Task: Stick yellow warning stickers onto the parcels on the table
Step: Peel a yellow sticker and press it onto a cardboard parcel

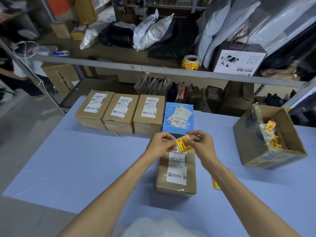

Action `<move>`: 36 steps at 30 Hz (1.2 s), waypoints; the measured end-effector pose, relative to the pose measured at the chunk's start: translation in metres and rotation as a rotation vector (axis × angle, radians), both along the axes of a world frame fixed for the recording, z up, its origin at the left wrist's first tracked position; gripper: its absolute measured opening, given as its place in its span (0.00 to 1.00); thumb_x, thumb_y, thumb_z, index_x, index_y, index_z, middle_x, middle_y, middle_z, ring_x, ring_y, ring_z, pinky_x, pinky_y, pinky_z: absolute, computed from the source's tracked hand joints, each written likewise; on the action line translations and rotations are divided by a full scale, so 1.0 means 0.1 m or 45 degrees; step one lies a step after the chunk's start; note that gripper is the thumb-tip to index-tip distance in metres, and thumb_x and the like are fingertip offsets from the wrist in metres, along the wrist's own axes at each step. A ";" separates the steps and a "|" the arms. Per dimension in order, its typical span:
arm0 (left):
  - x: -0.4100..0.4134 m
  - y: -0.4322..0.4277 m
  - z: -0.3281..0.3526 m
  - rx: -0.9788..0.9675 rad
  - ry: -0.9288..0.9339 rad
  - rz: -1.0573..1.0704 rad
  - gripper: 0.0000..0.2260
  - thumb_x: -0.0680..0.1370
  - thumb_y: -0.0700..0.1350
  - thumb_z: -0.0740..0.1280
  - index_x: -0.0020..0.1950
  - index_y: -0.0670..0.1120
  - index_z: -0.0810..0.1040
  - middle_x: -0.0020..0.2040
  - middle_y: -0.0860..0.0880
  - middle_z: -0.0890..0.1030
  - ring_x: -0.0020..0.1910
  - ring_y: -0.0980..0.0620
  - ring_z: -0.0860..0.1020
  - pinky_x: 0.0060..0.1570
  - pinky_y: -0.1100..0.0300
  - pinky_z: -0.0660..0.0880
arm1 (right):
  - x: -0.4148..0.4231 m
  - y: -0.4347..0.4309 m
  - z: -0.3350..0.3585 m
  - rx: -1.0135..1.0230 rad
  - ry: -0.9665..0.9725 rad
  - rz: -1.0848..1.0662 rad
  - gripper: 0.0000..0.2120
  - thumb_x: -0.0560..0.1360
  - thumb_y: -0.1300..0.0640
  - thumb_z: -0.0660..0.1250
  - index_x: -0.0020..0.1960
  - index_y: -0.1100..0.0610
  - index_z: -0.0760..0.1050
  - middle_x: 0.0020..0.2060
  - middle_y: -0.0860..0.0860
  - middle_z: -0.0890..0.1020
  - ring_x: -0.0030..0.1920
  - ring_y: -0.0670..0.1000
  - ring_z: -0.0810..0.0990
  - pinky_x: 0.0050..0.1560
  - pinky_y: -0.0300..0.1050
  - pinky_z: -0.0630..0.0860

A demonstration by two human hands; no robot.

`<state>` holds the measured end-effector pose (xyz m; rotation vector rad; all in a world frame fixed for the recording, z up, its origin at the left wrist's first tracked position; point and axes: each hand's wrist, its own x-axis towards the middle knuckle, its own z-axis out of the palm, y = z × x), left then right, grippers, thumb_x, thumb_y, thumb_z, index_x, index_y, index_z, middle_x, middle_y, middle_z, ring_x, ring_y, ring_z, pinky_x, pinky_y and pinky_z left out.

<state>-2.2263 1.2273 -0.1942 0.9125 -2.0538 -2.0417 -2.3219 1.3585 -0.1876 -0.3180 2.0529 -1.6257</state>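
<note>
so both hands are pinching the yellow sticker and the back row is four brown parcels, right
Not quite. The head view shows the back row as three brown parcels and one blue box. The left hand and right hand are both pinching the yellow sticker.

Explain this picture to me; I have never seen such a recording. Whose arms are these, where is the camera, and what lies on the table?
There is no machine here: one camera on a person's head looks forward and down at their bare arms. The left hand and right hand both pinch a yellow sticker above a brown parcel on the blue table. Three more brown parcels and a blue box stand along the far edge. An open carton at right holds yellow scraps; spare stickers lie beside the right forearm.
</note>
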 end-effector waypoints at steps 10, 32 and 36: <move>0.01 0.00 0.04 -0.012 -0.058 -0.102 0.01 0.75 0.39 0.69 0.45 0.43 0.80 0.40 0.46 0.85 0.37 0.53 0.83 0.42 0.61 0.79 | -0.03 -0.01 0.01 -0.003 0.043 -0.017 0.10 0.72 0.65 0.72 0.52 0.60 0.77 0.43 0.54 0.83 0.45 0.49 0.83 0.35 0.33 0.78; 0.08 -0.01 0.08 -0.057 -0.086 -0.177 0.03 0.77 0.41 0.68 0.45 0.44 0.81 0.41 0.46 0.85 0.38 0.53 0.83 0.38 0.63 0.78 | -0.06 -0.05 0.02 0.025 0.125 0.100 0.07 0.72 0.66 0.72 0.48 0.58 0.79 0.42 0.52 0.83 0.43 0.49 0.84 0.36 0.34 0.79; 0.08 -0.02 0.08 -0.006 -0.068 -0.178 0.03 0.77 0.40 0.68 0.45 0.43 0.81 0.39 0.47 0.85 0.35 0.54 0.82 0.39 0.62 0.79 | -0.07 -0.05 0.01 0.016 0.119 0.103 0.07 0.72 0.66 0.71 0.49 0.60 0.79 0.42 0.52 0.83 0.42 0.49 0.84 0.34 0.33 0.78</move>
